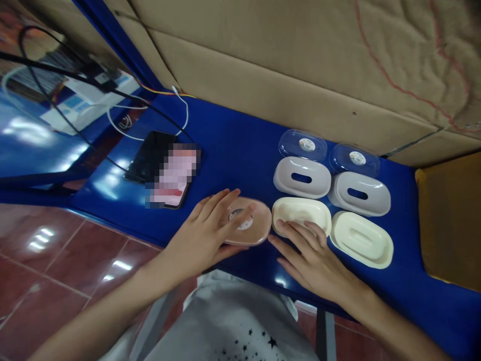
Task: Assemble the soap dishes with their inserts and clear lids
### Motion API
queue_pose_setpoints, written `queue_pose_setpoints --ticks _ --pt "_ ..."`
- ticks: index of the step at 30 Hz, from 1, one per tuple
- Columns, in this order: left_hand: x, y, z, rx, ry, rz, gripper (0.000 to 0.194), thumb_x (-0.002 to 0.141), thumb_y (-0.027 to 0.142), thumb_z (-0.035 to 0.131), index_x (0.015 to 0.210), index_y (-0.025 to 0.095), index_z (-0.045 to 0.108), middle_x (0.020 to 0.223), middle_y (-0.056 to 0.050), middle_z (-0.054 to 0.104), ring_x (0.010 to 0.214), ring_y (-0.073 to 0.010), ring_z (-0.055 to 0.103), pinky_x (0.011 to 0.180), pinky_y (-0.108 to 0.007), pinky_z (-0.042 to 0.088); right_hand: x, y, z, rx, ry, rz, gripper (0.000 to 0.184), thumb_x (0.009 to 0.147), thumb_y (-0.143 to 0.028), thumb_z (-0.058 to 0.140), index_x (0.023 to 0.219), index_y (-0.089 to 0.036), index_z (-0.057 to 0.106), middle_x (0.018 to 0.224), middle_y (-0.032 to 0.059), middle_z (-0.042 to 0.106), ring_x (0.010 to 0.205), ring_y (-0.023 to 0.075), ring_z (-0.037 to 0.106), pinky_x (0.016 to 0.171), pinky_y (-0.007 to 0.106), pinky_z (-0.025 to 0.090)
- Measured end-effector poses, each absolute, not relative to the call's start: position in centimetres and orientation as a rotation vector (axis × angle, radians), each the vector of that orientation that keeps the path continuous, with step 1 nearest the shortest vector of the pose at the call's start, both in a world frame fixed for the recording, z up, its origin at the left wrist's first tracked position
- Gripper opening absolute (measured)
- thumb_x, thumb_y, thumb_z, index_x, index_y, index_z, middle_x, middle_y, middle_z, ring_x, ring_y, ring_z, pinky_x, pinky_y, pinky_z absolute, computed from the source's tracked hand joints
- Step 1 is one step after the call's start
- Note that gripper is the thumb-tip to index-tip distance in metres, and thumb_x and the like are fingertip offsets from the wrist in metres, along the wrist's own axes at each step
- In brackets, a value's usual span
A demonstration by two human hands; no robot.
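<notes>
My left hand [208, 228] is wrapped over a pink oval soap box [259, 220] with a clear lid and a round white label, its thumb along the near side. My right hand [306, 255] has its fingers spread, over the near edge of a cream oval soap box base [283, 208]. A second cream base [363, 240] lies to its right. Behind these are two white oval trays [283, 183] [379, 195], each with a long slot. Two clear lids [289, 145] [370, 165] with round labels lie at the back.
Two phones [150, 150] [184, 193] lie on the left of the blue table [233, 135], one with its screen lit and blurred. Cables [75, 128] hang across the left. Brown cardboard [263, 75] walls the back, and a brown box [451, 220] stands at right.
</notes>
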State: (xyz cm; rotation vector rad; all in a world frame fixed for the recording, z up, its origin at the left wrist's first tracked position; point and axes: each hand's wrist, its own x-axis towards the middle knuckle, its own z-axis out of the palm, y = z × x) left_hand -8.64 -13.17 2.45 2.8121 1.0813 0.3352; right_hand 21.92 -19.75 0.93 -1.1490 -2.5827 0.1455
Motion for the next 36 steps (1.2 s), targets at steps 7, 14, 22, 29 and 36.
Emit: queue_pose_setpoints --ticks 7,14,22,29,36 --pt "-7.4 -9.9 2.9 2.852 1.231 0.309 0.071 0.105 0.038 0.065 0.167 0.015 0.041 0.175 -0.031 0.032 0.162 -0.0492 0.037 0.125 -0.074 0.035 22.4 -19.2 1.3 -1.203 -2.548 0.059 0.043 0.108 -0.027 0.064 0.150 -0.022 0.063 0.158 0.0125 0.065 0.143 0.0284 0.058 0.126 0.051 0.030" --pt "-3.9 -5.1 4.9 2.890 1.328 0.244 0.080 0.095 0.018 0.067 0.169 0.011 0.038 0.179 -0.030 0.024 0.167 -0.0484 0.024 0.132 -0.075 0.019 24.2 -18.3 2.6 -1.391 -2.394 -0.105 0.042 0.107 -0.029 0.066 0.148 -0.022 0.061 0.157 0.0169 0.064 0.139 0.0338 0.062 0.118 0.053 0.035" --pt "3.3 -4.5 4.1 2.955 0.823 0.294 0.066 0.103 0.025 0.068 0.164 0.015 0.044 0.175 -0.029 0.035 0.162 -0.0431 0.040 0.127 -0.058 0.040 25.4 -18.2 3.6 -1.352 -2.344 -0.082 0.022 0.107 -0.019 0.065 0.128 -0.021 0.072 0.119 0.0066 0.082 0.107 0.0239 0.076 0.107 0.044 0.043" --pt "4.3 -2.2 3.3 2.807 0.900 0.229 0.070 0.104 0.042 0.070 0.162 0.014 0.045 0.172 -0.029 0.038 0.161 -0.0450 0.039 0.126 -0.060 0.039 26.1 -18.3 3.4 -1.356 -2.350 -0.139 0.022 0.105 -0.019 0.068 0.127 -0.020 0.072 0.127 0.0099 0.080 0.109 0.0264 0.075 0.101 0.044 0.046" --pt "4.6 -2.2 2.8 2.708 0.967 0.340 0.076 0.095 0.047 0.080 0.156 0.013 0.049 0.158 -0.028 0.050 0.144 -0.0452 0.055 0.115 -0.061 0.050 26.5 -18.0 2.8 -1.396 -2.357 -0.141 0.027 0.105 -0.020 0.067 0.132 -0.021 0.069 0.136 0.0124 0.075 0.117 0.0291 0.073 0.104 0.046 0.047"
